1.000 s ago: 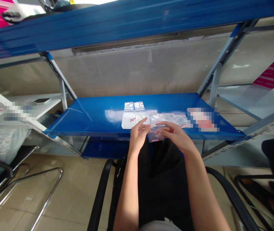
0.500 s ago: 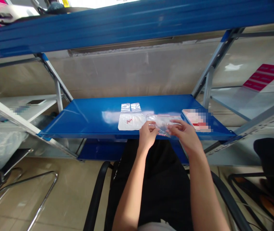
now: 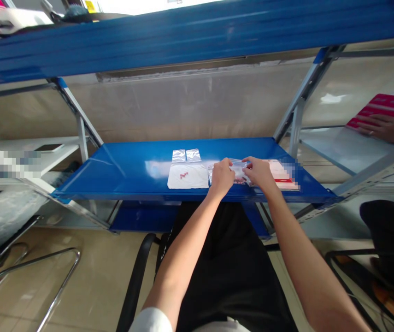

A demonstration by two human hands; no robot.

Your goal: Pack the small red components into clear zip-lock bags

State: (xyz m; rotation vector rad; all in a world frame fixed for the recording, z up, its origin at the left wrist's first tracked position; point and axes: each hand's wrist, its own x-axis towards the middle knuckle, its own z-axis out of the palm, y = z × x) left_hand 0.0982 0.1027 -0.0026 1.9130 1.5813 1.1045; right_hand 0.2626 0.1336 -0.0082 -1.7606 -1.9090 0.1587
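A clear plastic zip bag [image 3: 239,174] with small reddish pieces in its lower part lies at the shelf's front. My left hand [image 3: 222,177] pinches its upper left edge with bent fingers. At the upper right edge, my right hand [image 3: 259,172] has thumb and fingertips closed on the same bag. Left of my hands, several tiny red pieces [image 3: 184,175] rest on a white cloth-like sheet [image 3: 197,179]. Behind that sheet are two small shiny plastic bags, a left one [image 3: 179,156] and a right one [image 3: 193,155].
A white and red printed booklet [image 3: 281,173] lies right of my right hand. The blue shelf [image 3: 124,170] sits below a blue upper beam [image 3: 183,39], between metal posts. Another person's hand [image 3: 388,127] touches a pink-red printed sheet [image 3: 378,108] at the far right.
My hands have moved away from the front edge and closed on the bag's upper edge. The bag now lies farther back. Another person's hand has appeared at the right.
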